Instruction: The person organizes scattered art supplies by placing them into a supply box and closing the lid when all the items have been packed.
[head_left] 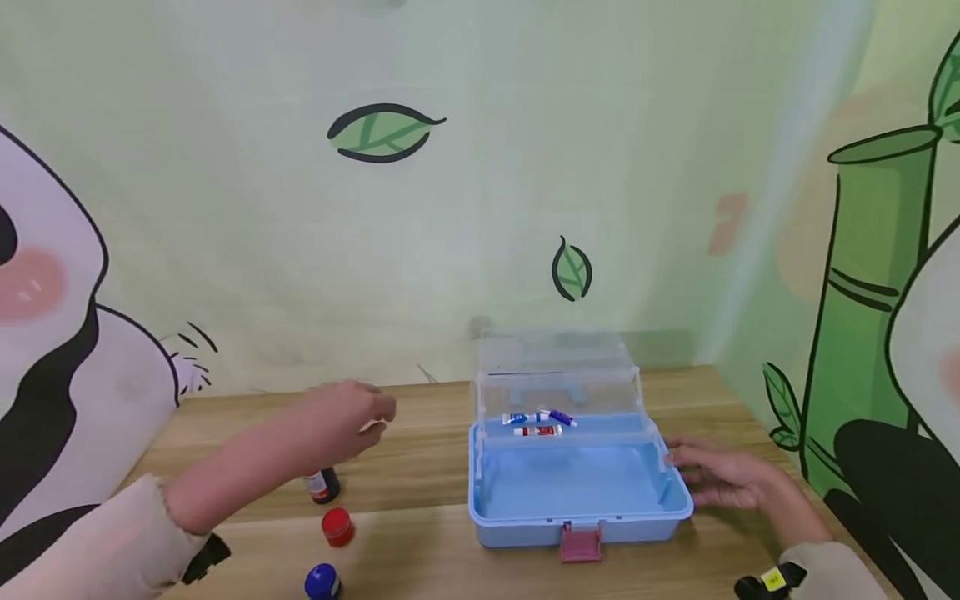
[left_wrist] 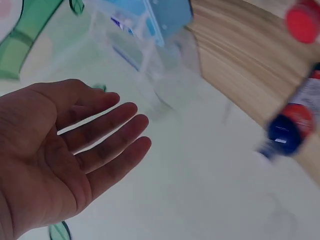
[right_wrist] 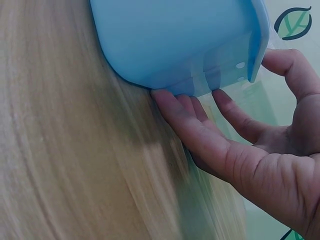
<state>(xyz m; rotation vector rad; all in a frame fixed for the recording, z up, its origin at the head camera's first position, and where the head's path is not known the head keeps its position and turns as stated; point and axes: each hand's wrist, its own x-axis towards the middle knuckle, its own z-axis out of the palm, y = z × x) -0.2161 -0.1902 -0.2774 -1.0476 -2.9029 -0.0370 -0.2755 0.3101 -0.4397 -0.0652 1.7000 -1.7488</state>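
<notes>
A light blue plastic storage box (head_left: 585, 483) stands with its clear lid (head_left: 555, 358) raised and a pink latch (head_left: 581, 543) at the front. Small blue, red and purple paint tubes (head_left: 537, 431) lie toward its back. My right hand (head_left: 723, 477) is at the box's right side, fingers spread and bent; in the right wrist view, fingertips (right_wrist: 162, 95) meet the side wall and one reaches the rim. My left hand (head_left: 352, 421) hangs over the table left of the box, its fingers loosely bent and holding nothing. Partly hidden under that forearm is a dark bottle with a label (head_left: 322, 485).
Near the table's front left are a red-capped container (head_left: 337, 527) and a blue-capped one (head_left: 323, 581). Behind the wooden table (head_left: 420, 467) rises a green wall (head_left: 480, 208) with leaf and panda drawings. Another decorated wall stands on the right.
</notes>
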